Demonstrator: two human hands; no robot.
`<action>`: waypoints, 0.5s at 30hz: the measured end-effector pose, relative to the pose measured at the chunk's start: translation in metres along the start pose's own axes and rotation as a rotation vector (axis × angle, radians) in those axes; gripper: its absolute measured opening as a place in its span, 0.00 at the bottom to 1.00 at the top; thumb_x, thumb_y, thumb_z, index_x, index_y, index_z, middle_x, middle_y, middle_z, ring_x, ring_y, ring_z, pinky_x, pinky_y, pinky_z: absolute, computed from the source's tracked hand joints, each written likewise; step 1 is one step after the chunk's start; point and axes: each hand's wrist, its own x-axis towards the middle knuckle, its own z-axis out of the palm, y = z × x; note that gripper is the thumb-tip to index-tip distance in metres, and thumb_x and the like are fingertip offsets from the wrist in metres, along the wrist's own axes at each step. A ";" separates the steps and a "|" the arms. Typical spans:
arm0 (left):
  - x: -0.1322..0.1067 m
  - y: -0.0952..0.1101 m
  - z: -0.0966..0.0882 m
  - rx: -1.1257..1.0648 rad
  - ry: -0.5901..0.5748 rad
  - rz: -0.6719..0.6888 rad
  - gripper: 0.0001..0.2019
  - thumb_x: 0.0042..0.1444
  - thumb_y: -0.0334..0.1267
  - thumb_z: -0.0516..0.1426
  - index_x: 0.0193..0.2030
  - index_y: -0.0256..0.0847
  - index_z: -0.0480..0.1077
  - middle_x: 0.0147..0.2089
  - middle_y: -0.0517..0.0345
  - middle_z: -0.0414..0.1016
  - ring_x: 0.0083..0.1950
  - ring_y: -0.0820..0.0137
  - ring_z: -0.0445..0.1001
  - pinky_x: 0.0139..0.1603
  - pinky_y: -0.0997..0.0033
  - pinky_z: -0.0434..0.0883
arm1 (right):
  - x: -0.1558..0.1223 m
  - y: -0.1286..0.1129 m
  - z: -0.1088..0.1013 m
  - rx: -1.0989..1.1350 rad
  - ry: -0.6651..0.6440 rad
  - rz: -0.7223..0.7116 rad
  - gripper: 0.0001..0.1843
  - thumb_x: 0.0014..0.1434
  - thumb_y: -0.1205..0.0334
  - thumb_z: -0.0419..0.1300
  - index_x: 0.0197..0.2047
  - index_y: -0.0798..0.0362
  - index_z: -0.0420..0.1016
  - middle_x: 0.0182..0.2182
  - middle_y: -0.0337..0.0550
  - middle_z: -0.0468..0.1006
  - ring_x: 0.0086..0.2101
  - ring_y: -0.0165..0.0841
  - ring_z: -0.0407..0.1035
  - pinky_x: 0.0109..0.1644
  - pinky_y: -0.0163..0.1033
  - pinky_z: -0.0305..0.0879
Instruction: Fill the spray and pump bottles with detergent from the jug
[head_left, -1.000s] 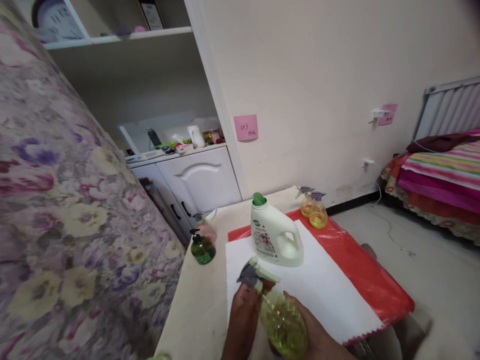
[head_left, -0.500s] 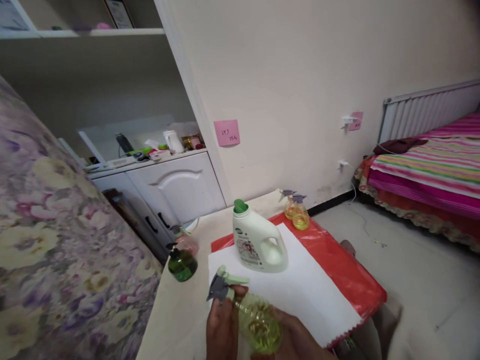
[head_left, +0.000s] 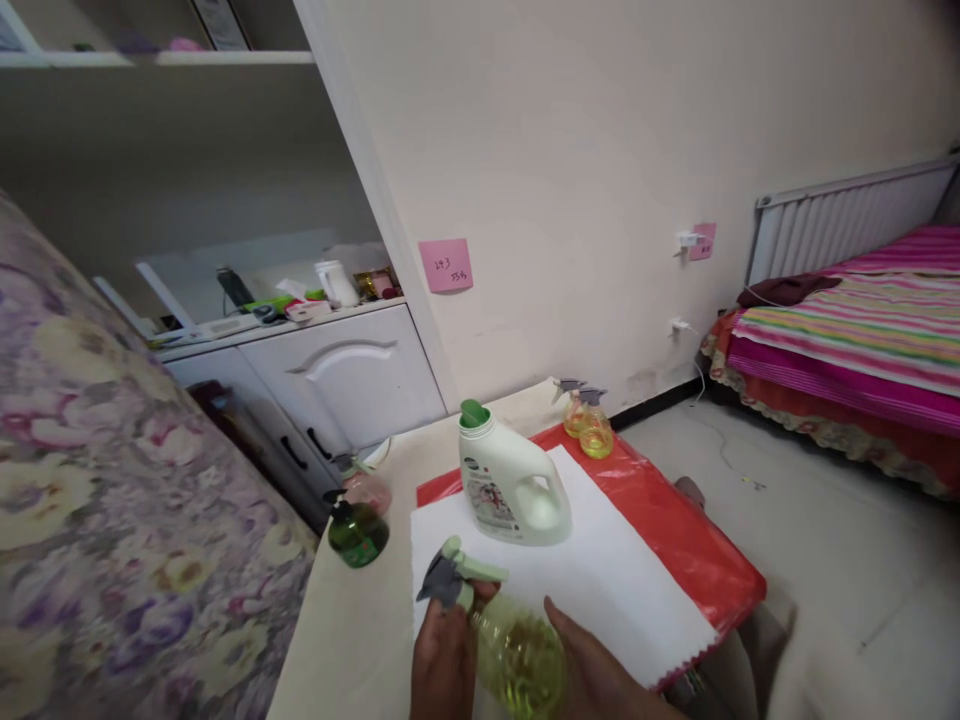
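Observation:
My left hand [head_left: 444, 655] is closed around the neck of a spray bottle [head_left: 523, 660], just below its grey and pale green trigger head. The bottle is clear, holds yellow-green liquid and tilts with its head toward the upper left. My right hand [head_left: 600, 665] grips the lower body from the right, its thumb raised along the side; the other fingers are hidden behind and below. Beyond the hands a pale green detergent jug [head_left: 514, 490] stands upright with a dark green piece in its mouth. It rests on a white sheet [head_left: 622, 590].
Under the sheet lies red plastic [head_left: 675, 510]. Two yellow spray bottles [head_left: 596, 436] stand at the table's far right corner. On the left are a dark green pump bottle [head_left: 358, 535] and a pinkish spray bottle [head_left: 367, 490]. A floral curtain [head_left: 135, 520] hangs at the left.
The view has shifted slightly, so the surroundings sit a little farther left. My right thumb has lifted along the bottle's side. Both hands still hold the spray bottle.

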 end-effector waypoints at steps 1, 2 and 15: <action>0.000 -0.001 0.000 0.021 0.033 0.014 0.19 0.45 0.51 0.67 0.39 0.40 0.74 0.35 0.54 0.80 0.41 0.59 0.78 0.43 0.65 0.74 | -0.004 -0.002 0.003 -0.009 -0.018 0.006 0.30 0.56 0.41 0.57 0.54 0.52 0.71 0.42 0.48 0.82 0.35 0.38 0.77 0.35 0.38 0.70; 0.000 -0.002 -0.001 0.042 0.072 0.025 0.20 0.45 0.51 0.66 0.39 0.40 0.74 0.34 0.54 0.80 0.40 0.60 0.78 0.41 0.66 0.74 | -0.007 -0.003 0.005 -0.015 -0.026 0.012 0.29 0.55 0.45 0.58 0.55 0.53 0.71 0.42 0.48 0.82 0.33 0.36 0.78 0.34 0.36 0.69; 0.002 -0.005 -0.005 -0.019 -0.022 0.052 0.19 0.47 0.49 0.66 0.40 0.38 0.74 0.36 0.51 0.79 0.42 0.58 0.78 0.48 0.59 0.73 | -0.007 0.003 -0.002 0.007 0.032 0.063 0.32 0.60 0.41 0.52 0.59 0.54 0.65 0.38 0.50 0.83 0.25 0.34 0.77 0.26 0.33 0.68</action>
